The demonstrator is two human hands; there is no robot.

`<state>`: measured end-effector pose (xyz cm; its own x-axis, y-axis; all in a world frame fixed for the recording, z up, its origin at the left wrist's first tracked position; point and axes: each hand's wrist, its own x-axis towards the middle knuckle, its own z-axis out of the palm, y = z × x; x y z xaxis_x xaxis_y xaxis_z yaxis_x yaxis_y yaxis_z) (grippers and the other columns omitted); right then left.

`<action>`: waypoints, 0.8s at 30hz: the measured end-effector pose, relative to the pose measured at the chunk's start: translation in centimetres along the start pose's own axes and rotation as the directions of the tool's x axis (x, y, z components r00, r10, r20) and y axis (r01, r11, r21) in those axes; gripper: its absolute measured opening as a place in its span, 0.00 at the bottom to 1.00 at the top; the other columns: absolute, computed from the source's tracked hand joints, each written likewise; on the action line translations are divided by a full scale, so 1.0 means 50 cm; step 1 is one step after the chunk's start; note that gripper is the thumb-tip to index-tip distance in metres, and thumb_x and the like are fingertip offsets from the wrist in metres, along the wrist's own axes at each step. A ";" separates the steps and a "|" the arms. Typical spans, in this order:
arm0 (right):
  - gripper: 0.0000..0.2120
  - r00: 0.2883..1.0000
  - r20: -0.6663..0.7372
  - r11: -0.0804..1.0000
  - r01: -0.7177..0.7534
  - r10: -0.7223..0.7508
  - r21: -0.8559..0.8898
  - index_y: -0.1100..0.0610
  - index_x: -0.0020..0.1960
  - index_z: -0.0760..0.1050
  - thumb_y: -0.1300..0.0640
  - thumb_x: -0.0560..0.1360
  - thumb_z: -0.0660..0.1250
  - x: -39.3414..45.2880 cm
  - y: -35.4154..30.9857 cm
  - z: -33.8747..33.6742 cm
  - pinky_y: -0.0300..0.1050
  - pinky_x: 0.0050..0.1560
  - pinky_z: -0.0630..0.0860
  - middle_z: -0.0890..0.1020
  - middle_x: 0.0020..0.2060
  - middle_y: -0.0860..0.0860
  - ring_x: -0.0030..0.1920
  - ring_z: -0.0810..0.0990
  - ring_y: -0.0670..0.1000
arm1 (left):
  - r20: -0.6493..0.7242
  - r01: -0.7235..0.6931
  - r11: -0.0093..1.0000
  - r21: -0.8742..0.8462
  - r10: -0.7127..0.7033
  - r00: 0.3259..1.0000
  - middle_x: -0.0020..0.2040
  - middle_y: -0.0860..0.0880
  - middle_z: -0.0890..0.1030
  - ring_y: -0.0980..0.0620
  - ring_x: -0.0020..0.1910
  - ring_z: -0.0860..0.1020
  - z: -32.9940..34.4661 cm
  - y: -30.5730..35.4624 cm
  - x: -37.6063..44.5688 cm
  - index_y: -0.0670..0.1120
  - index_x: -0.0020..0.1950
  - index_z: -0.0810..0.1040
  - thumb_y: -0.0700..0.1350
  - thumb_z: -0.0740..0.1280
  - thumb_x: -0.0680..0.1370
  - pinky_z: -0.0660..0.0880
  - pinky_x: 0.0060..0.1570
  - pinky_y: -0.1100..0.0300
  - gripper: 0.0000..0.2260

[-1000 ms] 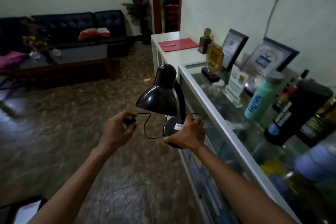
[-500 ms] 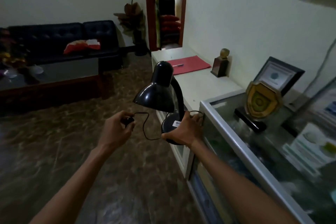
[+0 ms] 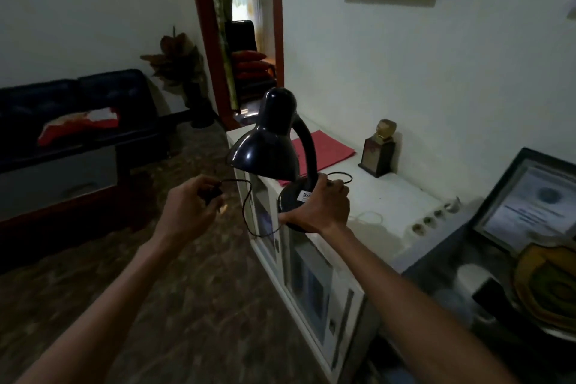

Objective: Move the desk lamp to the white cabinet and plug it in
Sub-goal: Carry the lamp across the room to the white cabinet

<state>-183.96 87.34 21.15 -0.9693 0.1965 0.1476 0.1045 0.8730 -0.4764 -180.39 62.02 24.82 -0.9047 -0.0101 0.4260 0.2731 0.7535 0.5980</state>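
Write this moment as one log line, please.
right hand: grips desk lamp base | left hand: holds plug | lamp above white cabinet edge | unplugged

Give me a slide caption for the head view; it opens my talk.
Right hand carries the black desk lamp by its base toward the white cabinet while left hand holds its plug.

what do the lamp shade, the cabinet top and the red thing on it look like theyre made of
Lamp shade: likely painted metal or hard plastic; black and glossy, with soft highlights on its dome.
Cabinet top: probably painted or laminated board; flat, matte white, no visible grain.
Red folder: likely paper or thin card; it lies flat and thin with a dull surface.
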 end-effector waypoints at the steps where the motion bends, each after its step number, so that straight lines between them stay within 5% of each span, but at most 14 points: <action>1: 0.60 1.000 -0.015 1.000 -0.012 0.012 -0.011 0.56 0.69 0.63 0.25 0.46 0.73 0.043 0.001 0.004 0.54 0.57 0.74 0.71 0.63 0.61 0.62 0.71 0.63 | 0.007 -0.019 1.000 0.000 0.019 1.000 0.46 0.51 0.82 0.64 0.41 0.77 0.012 -0.008 0.048 0.43 0.57 0.81 0.40 0.75 0.73 0.71 0.37 0.73 0.13; 6: 0.59 0.988 -0.058 0.990 -0.141 0.140 -0.003 0.56 0.68 0.62 0.26 0.47 0.73 0.211 0.017 0.015 0.54 0.60 0.74 0.70 0.63 0.61 0.62 0.71 0.62 | 0.076 -0.111 0.992 -0.054 0.115 0.990 0.43 0.57 0.80 0.70 0.40 0.78 0.085 -0.026 0.261 0.45 0.57 0.80 0.40 0.74 0.74 0.73 0.36 0.77 0.12; 11: 0.64 0.951 -0.069 0.954 -0.301 0.301 0.003 0.55 0.75 0.57 0.27 0.47 0.73 0.320 0.055 0.029 0.58 0.67 0.69 0.67 0.67 0.62 0.68 0.66 0.64 | 0.161 -0.207 0.973 -0.097 0.221 0.962 0.43 0.58 0.81 0.64 0.43 0.80 0.187 -0.041 0.431 0.48 0.58 0.79 0.44 0.74 0.74 0.72 0.39 0.71 0.13; 24: 0.64 0.710 -0.246 0.744 -0.662 0.660 0.086 0.55 0.74 0.59 0.28 0.46 0.77 0.446 0.134 0.123 0.54 0.64 0.70 0.67 0.66 0.60 0.68 0.66 0.61 | 0.308 -0.435 0.849 -0.301 0.518 0.798 0.42 0.59 0.82 0.68 0.42 0.79 0.412 -0.097 0.783 0.55 0.55 0.79 0.50 0.73 0.74 0.71 0.39 0.68 0.10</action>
<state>-206.22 94.82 15.94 -0.5644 0.8255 0.0038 0.7007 0.4815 -0.5265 -223.89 71.52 24.62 -0.6814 0.5844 0.4407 0.7234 0.4464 0.5267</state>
